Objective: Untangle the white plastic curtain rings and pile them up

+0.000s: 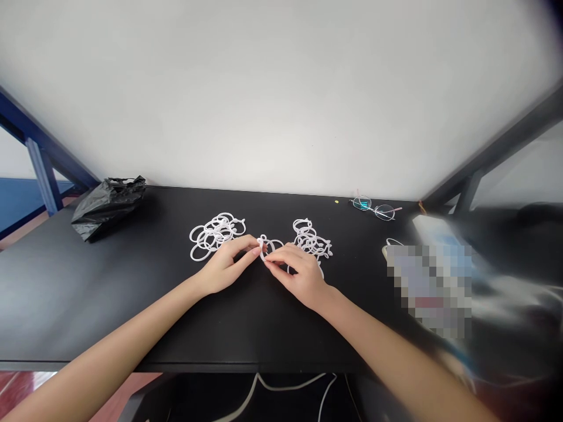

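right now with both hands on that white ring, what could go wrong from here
The white ring is held only at the fingertips of the left hand and right hand, so it might slip.
The right hand is close to the right-hand heap of rings and could knock some aside.
In the left-hand heap the rings overlap, so lifting one may drag others.

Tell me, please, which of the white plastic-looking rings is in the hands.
The ring held between the left hand and right hand; the others lie on the flat black tabletop.
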`<control>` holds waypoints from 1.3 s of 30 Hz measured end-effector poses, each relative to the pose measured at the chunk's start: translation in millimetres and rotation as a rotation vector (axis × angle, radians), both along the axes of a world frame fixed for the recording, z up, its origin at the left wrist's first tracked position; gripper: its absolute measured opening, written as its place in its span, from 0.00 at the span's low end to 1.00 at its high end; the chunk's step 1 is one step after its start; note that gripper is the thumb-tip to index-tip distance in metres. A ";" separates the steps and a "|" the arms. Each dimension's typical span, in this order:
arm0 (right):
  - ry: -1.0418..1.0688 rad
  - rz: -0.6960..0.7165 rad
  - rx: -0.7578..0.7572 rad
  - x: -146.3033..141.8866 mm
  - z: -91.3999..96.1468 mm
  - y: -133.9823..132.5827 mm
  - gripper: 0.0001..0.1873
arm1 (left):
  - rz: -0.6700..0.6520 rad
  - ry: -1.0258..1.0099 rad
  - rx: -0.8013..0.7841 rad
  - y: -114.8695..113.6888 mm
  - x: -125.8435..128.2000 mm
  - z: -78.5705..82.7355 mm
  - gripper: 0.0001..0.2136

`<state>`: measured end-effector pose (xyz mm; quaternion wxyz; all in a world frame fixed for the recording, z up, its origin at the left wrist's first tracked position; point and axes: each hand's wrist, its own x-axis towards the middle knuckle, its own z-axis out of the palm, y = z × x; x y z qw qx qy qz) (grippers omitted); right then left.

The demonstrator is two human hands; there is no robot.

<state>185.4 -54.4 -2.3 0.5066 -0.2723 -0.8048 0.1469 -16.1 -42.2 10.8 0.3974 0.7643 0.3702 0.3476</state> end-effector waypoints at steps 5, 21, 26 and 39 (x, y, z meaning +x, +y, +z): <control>-0.005 0.031 -0.038 -1.2 -2.3 -0.6 0.07 | 0.005 -0.178 -0.171 3.4 -0.8 -1.0 0.10; -0.042 0.057 -0.049 0.1 -7.0 1.1 0.08 | -0.023 -0.309 -0.228 4.2 -2.1 -1.5 0.09; -0.054 0.057 -0.069 0.2 -5.9 0.1 0.08 | -0.015 -0.318 -0.202 4.8 -2.3 -3.8 0.08; -0.078 0.049 -0.136 0.5 -0.6 -3.6 0.05 | 0.011 -0.231 -0.137 5.3 -3.2 -0.8 0.08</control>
